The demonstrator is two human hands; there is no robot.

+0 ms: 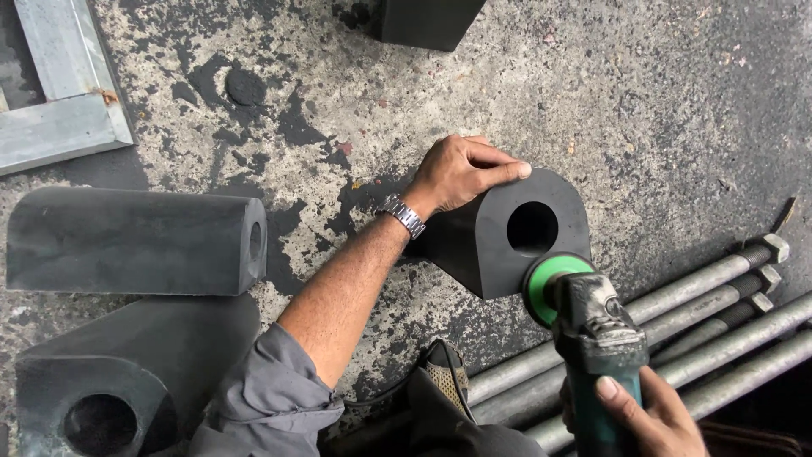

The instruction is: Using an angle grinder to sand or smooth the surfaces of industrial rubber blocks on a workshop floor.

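While the left hand [461, 173] lies flat on top of a black rubber block [507, 233], its fingers [499, 173] are spread loosely over the rounded upper edge, pressing on it rather than closing around it. The block sits on the stained concrete floor [643, 101], and its front face, just below the fingertips, has a round hole through it. A metal wristwatch [401, 215] sits on the wrist behind the fingers, and a grey sleeve [271, 398] covers the upper forearm.

The right hand [643, 415] is wrapped around the green body of an angle grinder [592, 338], fingers closed on the handle with the thumb lying on top. The grinder's green disc [545, 283] is at the lower right edge of the block's front face, below the hole; whether it touches the rubber cannot be told.

Just beyond the right fingers, several long threaded steel rods [719, 322] with nuts on their ends lie side by side on the floor. Well away from the left fingers, on the far side of the forearm, are two more black rubber blocks [135, 241], one lying on its side and another nearer with its hole facing up. A grey metal frame [59, 110] lies past them.
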